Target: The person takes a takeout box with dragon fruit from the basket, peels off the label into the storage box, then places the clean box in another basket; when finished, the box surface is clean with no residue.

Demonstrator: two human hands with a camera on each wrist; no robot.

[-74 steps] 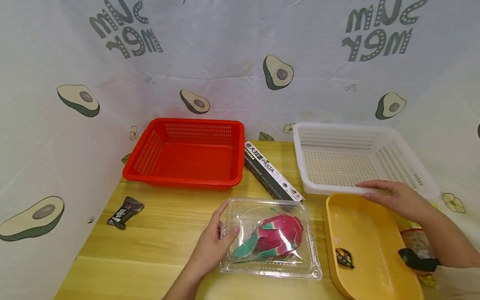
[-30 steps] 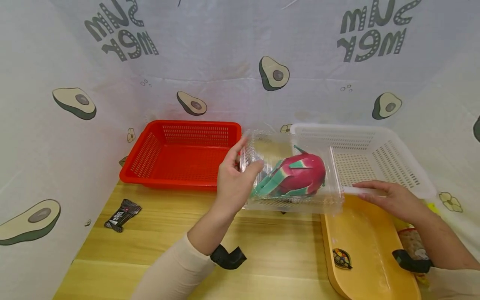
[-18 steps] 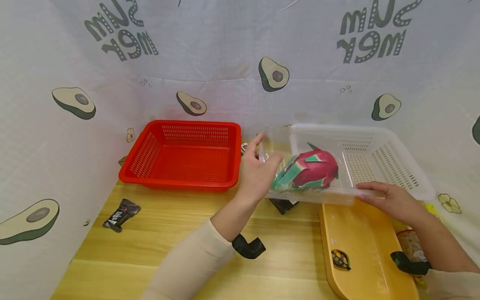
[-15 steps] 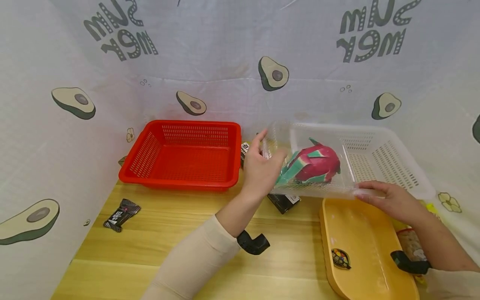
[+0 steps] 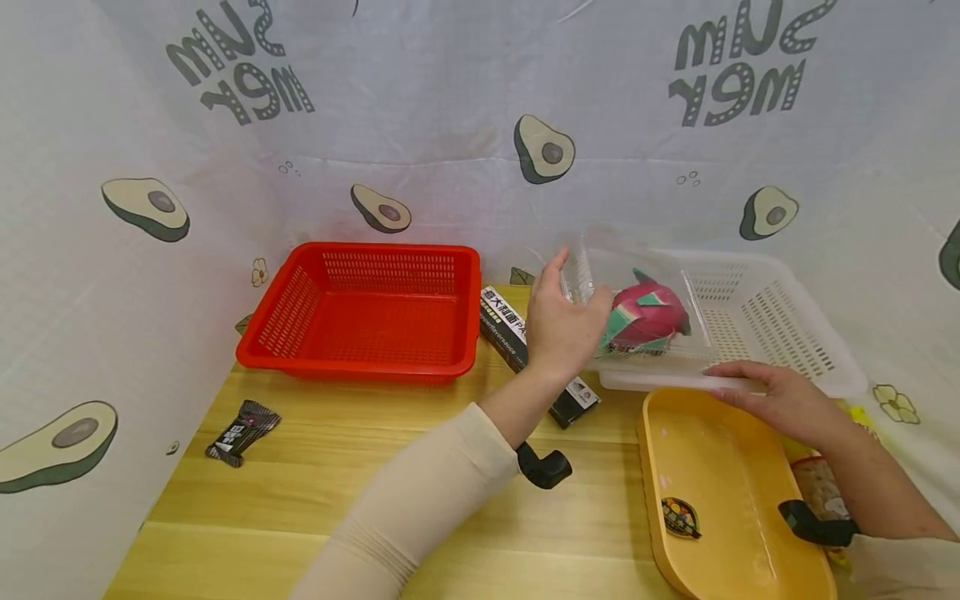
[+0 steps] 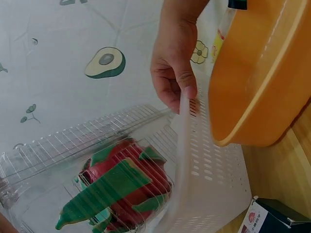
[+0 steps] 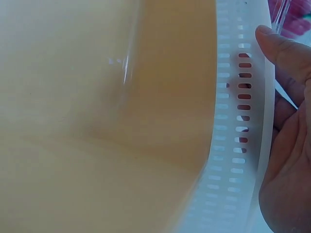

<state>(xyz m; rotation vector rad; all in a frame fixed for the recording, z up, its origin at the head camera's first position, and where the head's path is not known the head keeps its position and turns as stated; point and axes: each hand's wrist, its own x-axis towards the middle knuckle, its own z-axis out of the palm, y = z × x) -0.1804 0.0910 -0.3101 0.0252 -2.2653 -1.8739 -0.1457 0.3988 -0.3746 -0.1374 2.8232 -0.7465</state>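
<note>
In the head view my left hand point(image 5: 564, 329) grips the left end of a clear plastic clamshell box point(image 5: 580, 271), thumb towards me. Through its clear lid shows a red dragon fruit point(image 5: 651, 312) with green scales. The box is over the left part of the white basket point(image 5: 813, 321); whether it touches the basket floor I cannot tell. My right hand point(image 5: 795, 408) pinches the basket's front rim, its thumb outside and fingers inside, as the right wrist view shows. In the left wrist view the dragon fruit point(image 6: 131, 187) lies beside the basket wall point(image 6: 209, 170).
A red basket point(image 5: 375, 325) stands at the back left. Between the baskets lies a black pasta box point(image 5: 506, 333). In front of the white basket is a yellow tray point(image 5: 727, 483), with a bagged item point(image 5: 821, 483) partly hidden beside it. A black wrapped snack point(image 5: 243, 432) lies at left.
My left hand has lifted the clamshell box off the table and carried it right and back over the white basket. The pasta box is uncovered again. My right hand stays at the rim.
</note>
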